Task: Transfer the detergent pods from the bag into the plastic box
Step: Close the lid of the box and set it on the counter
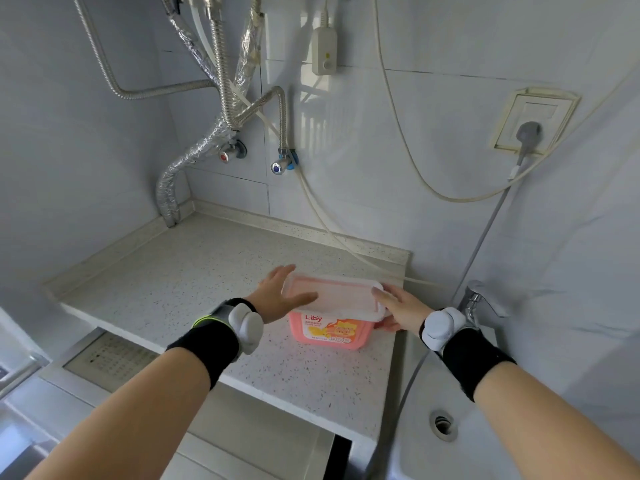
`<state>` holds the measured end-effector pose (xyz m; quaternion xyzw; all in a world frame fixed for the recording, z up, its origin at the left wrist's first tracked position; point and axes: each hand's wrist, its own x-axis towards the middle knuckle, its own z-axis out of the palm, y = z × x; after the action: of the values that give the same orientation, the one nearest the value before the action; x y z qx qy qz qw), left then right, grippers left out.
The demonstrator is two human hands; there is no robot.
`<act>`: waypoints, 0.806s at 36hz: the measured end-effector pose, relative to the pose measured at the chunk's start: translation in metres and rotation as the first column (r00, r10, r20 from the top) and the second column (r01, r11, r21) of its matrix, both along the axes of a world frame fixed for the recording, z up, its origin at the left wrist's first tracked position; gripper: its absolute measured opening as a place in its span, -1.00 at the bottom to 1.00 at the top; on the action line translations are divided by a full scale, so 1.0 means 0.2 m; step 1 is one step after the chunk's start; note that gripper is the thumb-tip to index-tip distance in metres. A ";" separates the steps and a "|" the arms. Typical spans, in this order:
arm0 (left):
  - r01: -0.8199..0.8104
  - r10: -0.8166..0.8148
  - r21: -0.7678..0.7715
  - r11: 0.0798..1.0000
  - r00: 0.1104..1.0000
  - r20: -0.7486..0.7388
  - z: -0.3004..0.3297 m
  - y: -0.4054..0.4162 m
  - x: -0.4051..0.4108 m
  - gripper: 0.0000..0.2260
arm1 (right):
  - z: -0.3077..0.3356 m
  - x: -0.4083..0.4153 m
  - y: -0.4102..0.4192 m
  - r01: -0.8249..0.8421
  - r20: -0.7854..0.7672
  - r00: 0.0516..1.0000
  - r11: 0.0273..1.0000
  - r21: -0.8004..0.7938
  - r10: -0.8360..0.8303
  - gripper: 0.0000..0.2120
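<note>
Hands flank the pink plastic box [329, 332] near the faucet [479, 299]: your left hand [282, 294] lies spread on its lid [332, 296], your right hand [403, 306] curls loosely around the faucet-side edge. Steady the box, then peel the lid upward; no bag shows.

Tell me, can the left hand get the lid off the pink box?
Probably yes. The left hand already rests on the lid of the pink Liby box, with nothing between them, and the right hand is at the other end.
</note>
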<state>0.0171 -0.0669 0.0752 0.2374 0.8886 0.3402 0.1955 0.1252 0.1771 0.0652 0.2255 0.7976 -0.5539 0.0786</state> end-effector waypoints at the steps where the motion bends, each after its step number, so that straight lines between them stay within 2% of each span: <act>1: 0.000 0.001 -0.005 1.000 0.996 0.084 -0.01 -0.01 0.00 -0.13 | 0.00 0.00 0.01 -0.008 0.035 0.999 0.999 -0.035 0.009 -0.46; 5: -0.044 0.028 0.033 0.998 0.924 0.382 -0.04 -0.02 0.01 -0.39 | 0.01 0.00 0.04 -0.047 0.129 0.989 0.976 -0.214 0.076 -0.51; 7: -0.027 0.003 0.043 0.999 0.880 0.474 -0.05 -0.03 0.03 -0.48 | 0.02 0.00 0.05 -0.053 0.178 0.978 0.954 -0.295 0.109 -0.49; 9: -0.016 -0.026 0.071 0.997 0.835 0.550 -0.07 -0.03 0.04 -0.56 | 0.02 -0.02 0.05 -0.059 0.208 0.968 0.931 -0.360 0.142 -0.55; 11: -0.049 -0.014 0.095 0.994 0.821 0.571 -0.08 -0.03 0.03 -0.57 | 0.01 -0.04 0.05 -0.039 0.194 0.973 0.918 -0.394 0.125 -0.63; 14: -0.112 0.043 0.105 0.988 0.859 0.510 -0.07 -0.02 0.00 -0.58 | 0.00 -0.08 0.05 -0.010 0.143 0.987 0.921 -0.389 0.071 -0.67; 17: -0.273 0.161 0.170 0.947 0.861 0.482 -0.07 -0.02 -0.06 -0.66 | -0.02 -0.18 0.00 -0.001 0.120 0.992 0.935 -0.356 0.047 -0.71; 22: -0.472 0.283 0.273 0.838 0.804 0.522 -0.09 -0.04 -0.13 -0.62 | -0.06 -0.36 -0.12 0.007 0.058 0.998 0.948 -0.317 0.012 -0.64; 26: -0.590 0.322 0.310 0.746 0.726 0.608 -0.13 -0.06 -0.21 -0.33 | -0.06 -0.51 -0.24 0.028 0.024 0.999 0.948 -0.317 -0.021 -0.60; 29: -0.636 0.318 0.305 0.709 0.674 0.666 -0.15 -0.05 -0.24 -0.22 | -0.06 -0.59 -0.35 0.045 -0.016 0.998 0.944 -0.327 -0.054 -0.65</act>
<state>-0.0315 -0.0770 0.0454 -0.0833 0.6933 0.6590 0.2795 0.0080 0.1063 0.0534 0.2224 0.6899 -0.6828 0.0910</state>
